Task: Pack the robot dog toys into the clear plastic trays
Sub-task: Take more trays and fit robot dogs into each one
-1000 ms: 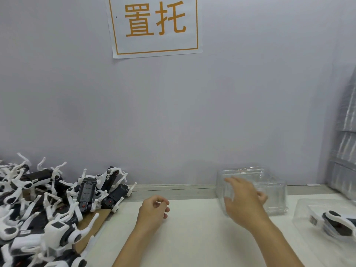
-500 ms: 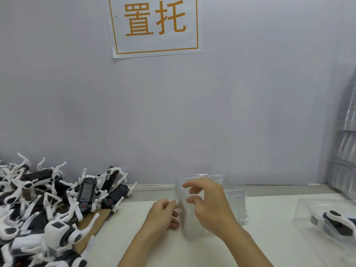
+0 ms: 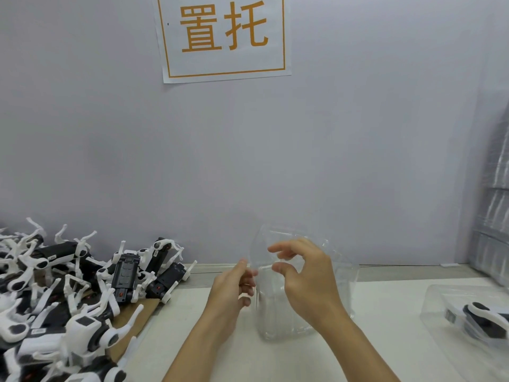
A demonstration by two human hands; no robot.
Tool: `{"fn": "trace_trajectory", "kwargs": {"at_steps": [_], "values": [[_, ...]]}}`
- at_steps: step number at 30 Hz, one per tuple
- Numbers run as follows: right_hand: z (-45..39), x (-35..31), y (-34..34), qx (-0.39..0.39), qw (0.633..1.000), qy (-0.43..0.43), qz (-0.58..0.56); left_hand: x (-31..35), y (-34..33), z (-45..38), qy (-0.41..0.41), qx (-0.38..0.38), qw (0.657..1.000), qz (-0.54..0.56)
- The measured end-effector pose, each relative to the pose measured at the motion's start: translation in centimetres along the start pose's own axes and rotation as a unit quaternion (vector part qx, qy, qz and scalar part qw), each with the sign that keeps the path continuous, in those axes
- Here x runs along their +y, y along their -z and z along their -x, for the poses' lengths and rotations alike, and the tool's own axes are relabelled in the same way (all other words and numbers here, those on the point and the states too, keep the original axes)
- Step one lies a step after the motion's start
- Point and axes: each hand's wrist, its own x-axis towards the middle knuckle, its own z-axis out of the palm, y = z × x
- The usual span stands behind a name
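Centrally, the empty clear plastic tray [image 3: 300,293] stands tipped up on the white table [image 3: 385,326], long axis near upright. The left hand [image 3: 234,293] pinches its left edge; the right hand [image 3: 305,279] pinches its rim with curled fingers. Black-and-white robot dog toys [image 3: 68,299] lie heaped far left, and a packed clear tray [image 3: 468,321] sits right.

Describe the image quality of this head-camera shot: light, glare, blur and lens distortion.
Head view: even, soft light with only faint shadows on the white table; wide-angle bending shows at the right edge, where the stack of trays leans; the clear tray between the left hand and the right hand shows pale streaks and hard-to-trace edges; the fingers look slightly soft; the sign reads sharp.
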Motion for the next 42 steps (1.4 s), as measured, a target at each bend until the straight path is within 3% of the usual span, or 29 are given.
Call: {"fn": "trace_trajectory", "kwargs": {"at_steps": [4, 7, 12, 18, 20, 23, 26, 29, 34, 38, 42], "values": [[-0.4, -0.7, 0.2, 0.029, 0.999, 0.039, 0.011, 0.5, -0.3, 0.5, -0.025, -0.041, 0.999, 0.004], [-0.7, -1.3, 0.7, 0.049, 0.996, 0.066, 0.033, 0.7, 0.3, 0.5, -0.018, -0.025, 0.997, -0.072], [-1.1, -1.9, 1.2, 0.041, 0.993, 0.098, 0.055, 1.4, 0.5, 1.3, 0.093, -0.07, 0.973, -0.201], [-1.2, -2.4, 0.9, 0.035, 0.99, 0.118, 0.071, 0.5, 0.2, 0.9, 0.1, -0.141, 0.982, -0.075], [-1.1, -2.6, 0.8, 0.027, 0.989, 0.124, 0.077, 0.7, 0.3, 0.7, 0.074, -0.115, 0.987, -0.085], [-0.9, -3.0, 0.7, -0.013, 0.989, 0.126, 0.074, 1.3, 0.3, 0.5, 0.046, -0.038, 0.996, -0.061], [-0.6, -3.8, 0.4, -0.109, 0.982, 0.128, 0.083, 2.2, 0.9, 0.4, 0.031, -0.001, 0.998, 0.049], [0.1, -4.3, -0.8, -0.2, 0.96, 0.148, 0.128, 3.1, 2.3, 0.6, 0.023, -0.046, 0.991, 0.123], [1.9, -4.3, -3.3, -0.266, 0.933, 0.192, 0.151, 3.5, 3.4, 1.7, -0.092, -0.138, 0.982, 0.094], [1.6, -3.9, -2.7, -0.226, 0.95, 0.188, 0.104, 3.5, 3.3, 1.6, -0.105, -0.096, 0.985, 0.101], [-0.3, -2.8, -0.6, -0.007, 0.981, 0.17, 0.095, 3.4, 3.4, 1.1, -0.054, -0.054, 0.995, 0.063]]}}
